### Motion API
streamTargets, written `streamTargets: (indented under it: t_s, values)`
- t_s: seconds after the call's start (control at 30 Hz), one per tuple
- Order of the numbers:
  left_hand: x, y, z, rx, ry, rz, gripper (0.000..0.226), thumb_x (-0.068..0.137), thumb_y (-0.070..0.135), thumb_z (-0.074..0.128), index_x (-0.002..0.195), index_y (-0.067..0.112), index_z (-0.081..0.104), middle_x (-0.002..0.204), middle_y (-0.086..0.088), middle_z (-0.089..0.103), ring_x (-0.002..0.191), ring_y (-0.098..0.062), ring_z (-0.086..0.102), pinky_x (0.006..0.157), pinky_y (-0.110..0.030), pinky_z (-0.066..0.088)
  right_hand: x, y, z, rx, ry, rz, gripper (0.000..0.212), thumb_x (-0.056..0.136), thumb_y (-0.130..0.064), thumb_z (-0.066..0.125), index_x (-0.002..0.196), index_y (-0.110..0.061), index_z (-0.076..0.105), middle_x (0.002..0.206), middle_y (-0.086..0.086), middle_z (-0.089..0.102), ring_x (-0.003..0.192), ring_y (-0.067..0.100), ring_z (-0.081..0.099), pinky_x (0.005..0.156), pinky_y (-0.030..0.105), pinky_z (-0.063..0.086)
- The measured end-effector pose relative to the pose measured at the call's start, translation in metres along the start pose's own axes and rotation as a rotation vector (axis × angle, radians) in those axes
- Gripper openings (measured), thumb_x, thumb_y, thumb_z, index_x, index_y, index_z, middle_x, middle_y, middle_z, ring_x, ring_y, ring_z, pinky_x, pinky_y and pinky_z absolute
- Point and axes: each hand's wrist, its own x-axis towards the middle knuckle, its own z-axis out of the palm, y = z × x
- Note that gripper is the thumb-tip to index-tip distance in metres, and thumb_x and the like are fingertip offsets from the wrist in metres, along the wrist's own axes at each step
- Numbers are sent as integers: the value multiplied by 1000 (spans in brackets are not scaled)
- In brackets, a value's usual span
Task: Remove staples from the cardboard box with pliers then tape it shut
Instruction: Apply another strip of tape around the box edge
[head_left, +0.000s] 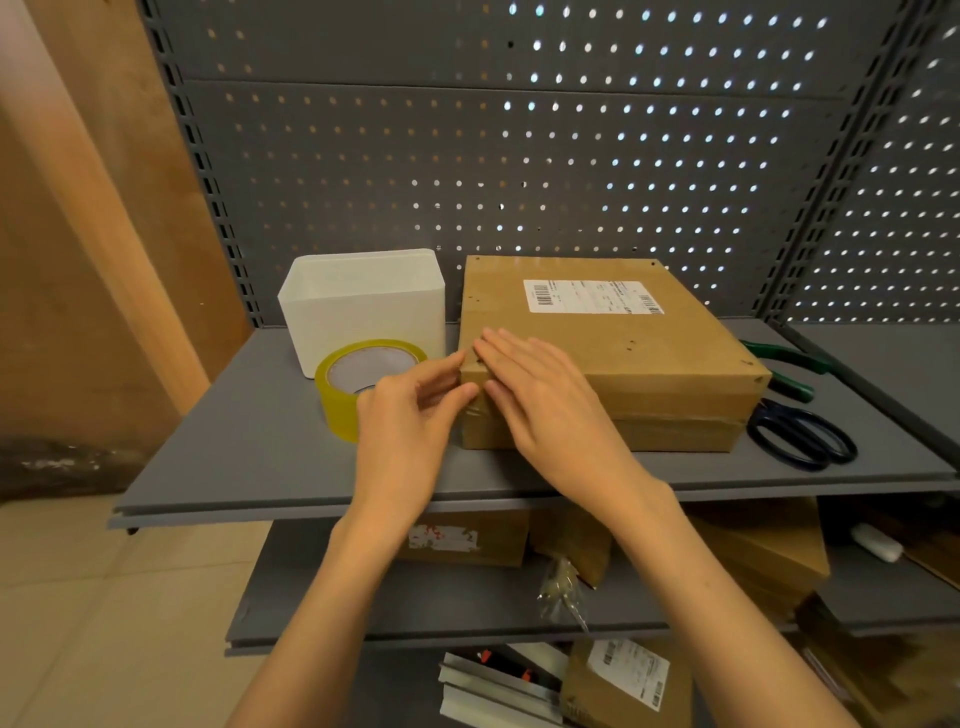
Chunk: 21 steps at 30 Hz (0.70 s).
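Note:
A flat brown cardboard box (644, 358) with a white shipping label lies on the grey shelf (249, 441). Clear tape runs along its front seam. My right hand (540, 400) lies flat, fingers together, over the box's near left corner. My left hand (410, 415) presses its fingertips against the same corner from the left side. A yellowish roll of tape (353, 384) stands just left of the box, partly behind my left hand. Green-handled pliers (789, 364) lie to the right of the box.
A white plastic bin (363, 306) stands behind the tape roll. Dark-handled scissors (805, 436) lie at the box's right front. A grey pegboard (519, 156) backs the shelf. Lower shelves hold more cardboard boxes (618, 686) and a small plastic bag.

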Motion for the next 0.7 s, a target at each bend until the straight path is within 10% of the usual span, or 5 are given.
streamTargets:
  t_s: [0.2, 0.43, 0.7]
  values:
    - [1, -10, -24, 167, 60, 79, 22, 81, 27, 70, 100, 17, 72, 85, 4, 72, 78, -2, 66, 75, -17, 53, -2, -5, -6, 185, 86, 54, 44, 98, -20, 45, 140, -14, 37, 147, 1, 36, 136, 2, 21, 111, 15, 8]
    - [14, -42, -56, 556, -228, 120, 49, 84, 37, 64, 128, 20, 51, 127, 0, 58, 118, -20, 50, 96, -35, 41, 2, -26, -7, 211, 181, 130, 34, 95, -17, 49, 128, -15, 54, 129, 0, 57, 124, 13, 47, 101, 21, 30]
    - [35, -58, -54, 739, -460, 185, 40, 85, 39, 61, 113, 11, 60, 105, -12, 66, 97, -29, 57, 78, -38, 46, -13, -39, 7, 234, 258, 215, 31, 94, -17, 50, 125, -16, 56, 123, -2, 58, 116, 9, 49, 98, 22, 36]
